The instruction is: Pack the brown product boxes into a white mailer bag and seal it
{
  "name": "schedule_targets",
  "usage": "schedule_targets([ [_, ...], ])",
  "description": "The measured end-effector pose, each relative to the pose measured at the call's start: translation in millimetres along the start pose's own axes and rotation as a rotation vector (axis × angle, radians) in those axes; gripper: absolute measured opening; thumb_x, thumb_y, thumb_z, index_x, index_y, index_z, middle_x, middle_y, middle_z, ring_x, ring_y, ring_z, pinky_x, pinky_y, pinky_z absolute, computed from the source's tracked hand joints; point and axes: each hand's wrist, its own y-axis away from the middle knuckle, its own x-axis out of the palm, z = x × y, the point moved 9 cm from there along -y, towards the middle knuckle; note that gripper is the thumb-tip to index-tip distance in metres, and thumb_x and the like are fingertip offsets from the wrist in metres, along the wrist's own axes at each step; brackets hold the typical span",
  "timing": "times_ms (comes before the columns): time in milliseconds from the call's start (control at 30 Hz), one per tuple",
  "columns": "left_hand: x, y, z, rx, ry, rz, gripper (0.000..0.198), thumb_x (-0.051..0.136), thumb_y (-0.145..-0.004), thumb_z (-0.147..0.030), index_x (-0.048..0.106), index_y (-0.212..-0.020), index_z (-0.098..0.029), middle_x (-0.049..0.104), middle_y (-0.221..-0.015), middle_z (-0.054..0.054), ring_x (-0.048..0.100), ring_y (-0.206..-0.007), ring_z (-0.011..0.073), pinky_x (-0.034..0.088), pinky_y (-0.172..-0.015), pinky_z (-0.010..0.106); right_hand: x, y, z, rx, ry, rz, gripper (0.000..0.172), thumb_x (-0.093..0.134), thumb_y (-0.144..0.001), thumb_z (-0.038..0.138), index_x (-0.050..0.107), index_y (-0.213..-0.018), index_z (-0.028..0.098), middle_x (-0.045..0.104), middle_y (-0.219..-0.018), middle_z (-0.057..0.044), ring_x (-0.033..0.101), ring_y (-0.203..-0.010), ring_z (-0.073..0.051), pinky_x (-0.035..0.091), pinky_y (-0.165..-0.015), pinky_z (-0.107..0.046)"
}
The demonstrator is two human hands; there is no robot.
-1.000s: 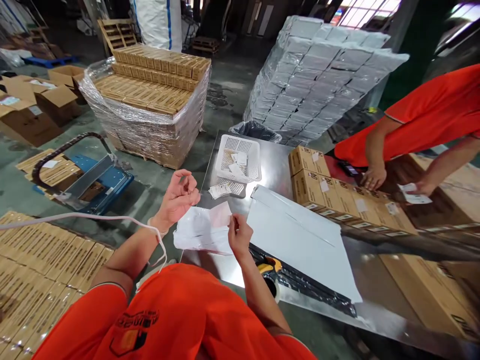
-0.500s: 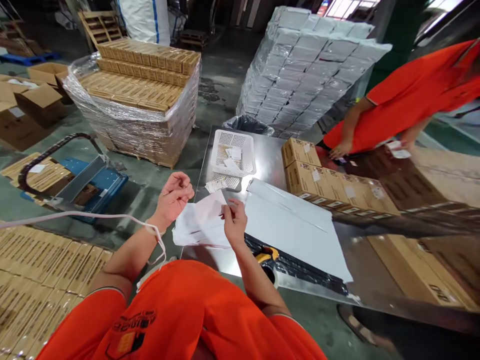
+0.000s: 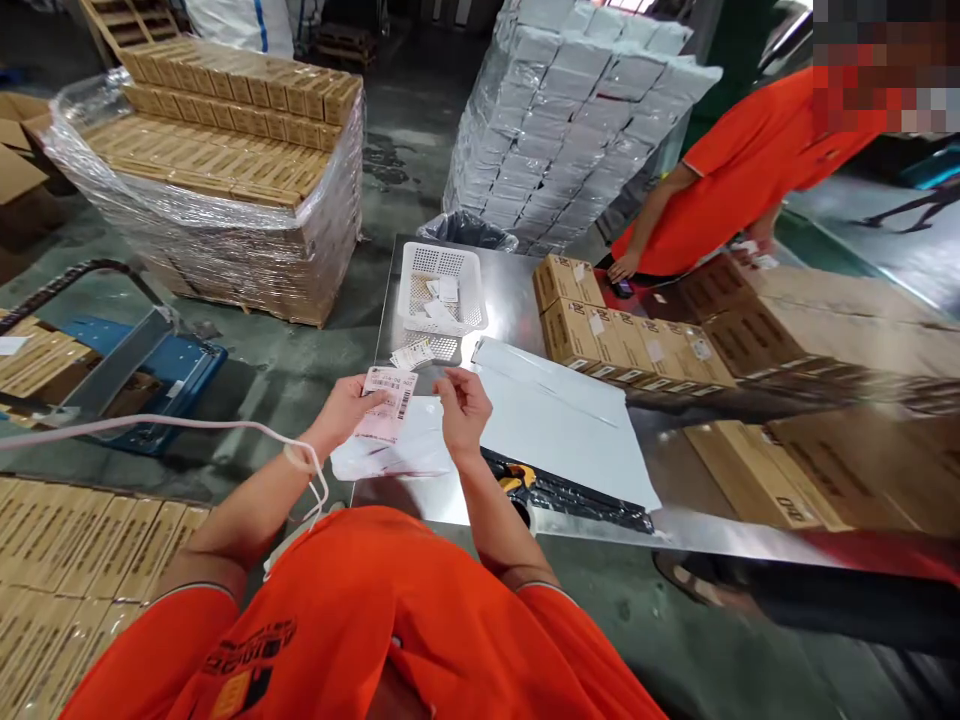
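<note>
My left hand point(image 3: 349, 410) grips a printed label point(image 3: 386, 400) by its left edge, thumb on top, over a white bag point(image 3: 405, 450) on the metal table. Just right of the label is my right hand point(image 3: 463, 410), its fingers curled with the fingertips together; whether anything small is between them cannot be made out. Beyond my hands, a strip of labels point(image 3: 412, 354) lies by a white basket point(image 3: 442, 290) holding papers. To the right, a stack of flat white bags point(image 3: 555, 430) has a yellow and black tool point(image 3: 517, 478) at its near edge.
Brown boxes point(image 3: 637, 345) line the table's right side, where a person in an orange shirt point(image 3: 750, 150) stands. Wrapped pallets point(image 3: 277, 250) are beyond the table. A blue cart point(image 3: 165, 380) stands at left, and a pale cord point(image 3: 150, 422) runs to my left wrist.
The label, its plain side up and in my right hand before, now shows its printed side in my left hand. My view has shifted, so the surroundings sit further left.
</note>
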Motion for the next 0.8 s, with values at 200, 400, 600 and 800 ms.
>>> schedule_targets([
  [200,-1.9,10.0,-3.8,-0.193,0.176,0.055,0.066,0.115,-0.051,-0.052,0.088,-0.097,-0.012,0.087,-0.088,0.011,0.082,-0.081,0.0303,0.067,-0.080,0.042,13.8,-13.9,-3.5,-0.010,0.064,0.317,0.032,0.076,-0.096,0.055,0.082,-0.095,0.024,0.079,-0.097,-0.006,0.067,-0.085,-0.021,0.052,-0.070,-0.032],
  [400,-1.6,15.5,-12.4,-0.177,0.067,0.085,0.059,0.113,-0.052,-0.047,0.088,-0.094,-0.014,0.088,-0.092,0.011,0.079,-0.077,0.0262,0.064,-0.072,0.035,23.2,-18.4,14.1,-0.092,0.051,0.444,0.033,0.078,-0.097,0.055,0.084,-0.093,0.023,0.076,-0.090,-0.006,0.067,-0.087,-0.021,0.052,-0.074,-0.032],
  [600,-7.0,21.4,-20.4,-0.161,-0.017,0.068,0.056,0.110,-0.057,-0.051,0.088,-0.092,-0.014,0.086,-0.088,0.009,0.076,-0.074,0.0241,0.060,-0.068,0.032,23.9,-21.2,24.8,-0.144,0.090,0.507,0.038,0.077,-0.098,0.059,0.084,-0.086,0.024,0.076,-0.084,-0.006,0.066,-0.084,-0.022,0.052,-0.073,-0.034],
  [800,-6.6,23.7,-20.5,-0.136,-0.040,0.079,0.055,0.109,-0.058,-0.054,0.087,-0.090,-0.015,0.086,-0.085,0.008,0.075,-0.072,0.0239,0.059,-0.066,0.032,27.3,-16.2,32.2,-0.172,0.120,0.555,0.047,0.077,-0.100,0.068,0.081,-0.082,0.025,0.072,-0.078,-0.006,0.062,-0.078,-0.022,0.053,-0.071,-0.036],
])
